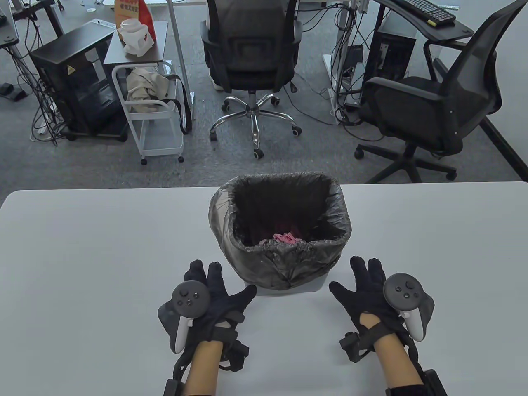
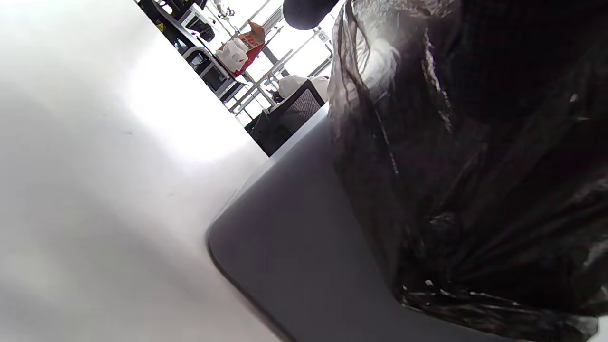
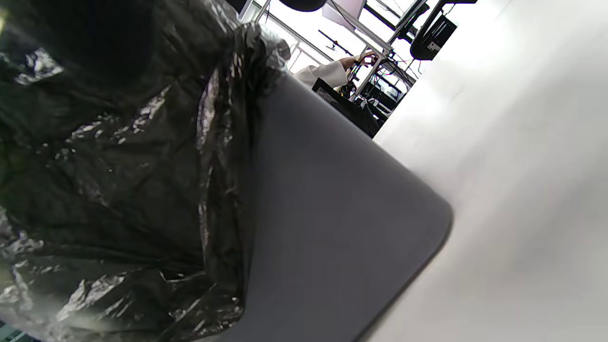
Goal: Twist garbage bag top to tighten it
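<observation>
Between the left hand (image 1: 206,299) and right hand (image 1: 373,295), both spread wide and holding nothing, sits the garbage bag (image 1: 284,270). It looks thin, soft and crinkly; grab its folded-over top edge.

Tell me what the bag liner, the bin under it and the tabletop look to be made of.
Garbage bag: thin black plastic film, glossy; it crinkles and throws bright glints, and it is folded over the rim.
Bin: probably moulded plastic, grey and matte; smooth wall, rounded corner, no sheen.
Table: smooth pale grey top, perhaps laminate; soft glare, no grain. Its core cannot be told.
</observation>
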### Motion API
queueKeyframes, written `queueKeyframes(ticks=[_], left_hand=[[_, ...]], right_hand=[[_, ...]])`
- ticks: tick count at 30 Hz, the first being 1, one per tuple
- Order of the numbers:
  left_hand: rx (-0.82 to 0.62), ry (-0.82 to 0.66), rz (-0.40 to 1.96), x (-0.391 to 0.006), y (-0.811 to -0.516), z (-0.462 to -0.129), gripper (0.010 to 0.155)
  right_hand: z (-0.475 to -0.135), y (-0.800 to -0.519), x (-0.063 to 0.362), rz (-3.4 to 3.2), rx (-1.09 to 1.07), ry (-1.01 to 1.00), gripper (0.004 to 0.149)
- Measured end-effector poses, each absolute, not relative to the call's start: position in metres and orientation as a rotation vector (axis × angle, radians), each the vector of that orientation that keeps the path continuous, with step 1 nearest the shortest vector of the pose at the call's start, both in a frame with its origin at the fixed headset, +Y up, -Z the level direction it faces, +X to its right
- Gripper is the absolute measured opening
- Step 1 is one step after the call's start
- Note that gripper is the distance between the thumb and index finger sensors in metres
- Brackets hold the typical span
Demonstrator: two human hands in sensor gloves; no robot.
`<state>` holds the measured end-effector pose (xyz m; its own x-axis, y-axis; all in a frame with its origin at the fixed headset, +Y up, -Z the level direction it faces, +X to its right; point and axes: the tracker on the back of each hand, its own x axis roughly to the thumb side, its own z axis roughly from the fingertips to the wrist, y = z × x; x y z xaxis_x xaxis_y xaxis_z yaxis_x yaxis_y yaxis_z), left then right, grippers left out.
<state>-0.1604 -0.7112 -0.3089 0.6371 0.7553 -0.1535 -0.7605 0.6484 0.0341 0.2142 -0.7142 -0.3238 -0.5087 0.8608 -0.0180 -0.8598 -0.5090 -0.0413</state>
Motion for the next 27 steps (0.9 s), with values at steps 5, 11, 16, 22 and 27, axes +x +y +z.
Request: queueKeyframes(ticks=[5, 11, 16, 22, 27], left_hand=[[0.016, 0.213, 0.859, -0.16, -0.718, -0.316, 0.089], [0.122, 0.183, 0.939, -0.162, -0.725, -0.317, 0.056], [0.17, 0.189, 0.921, -0.16, -0.726, -0.317, 0.042], [0.196, 0.168, 0.984, -0.161, -0.722, -0.312, 0.042], [0.21, 0.152, 1.041, -0.161, -0.723, -0.309, 0.059]], right_hand=[[-0.341, -0.717, 0.198, 2.093, -0.048, -0.067, 0.098], [-0.344, -0.717, 0.193, 2.065, -0.099, -0.192, 0.087], [-0.335, -0.717, 0.198, 2.025, -0.223, -0.37, 0.066], [-0.331, -0.711, 0.207, 2.037, -0.255, -0.464, 0.043], [-0.325, -0.711, 0.211, 1.983, -0.236, -0.448, 0.043]])
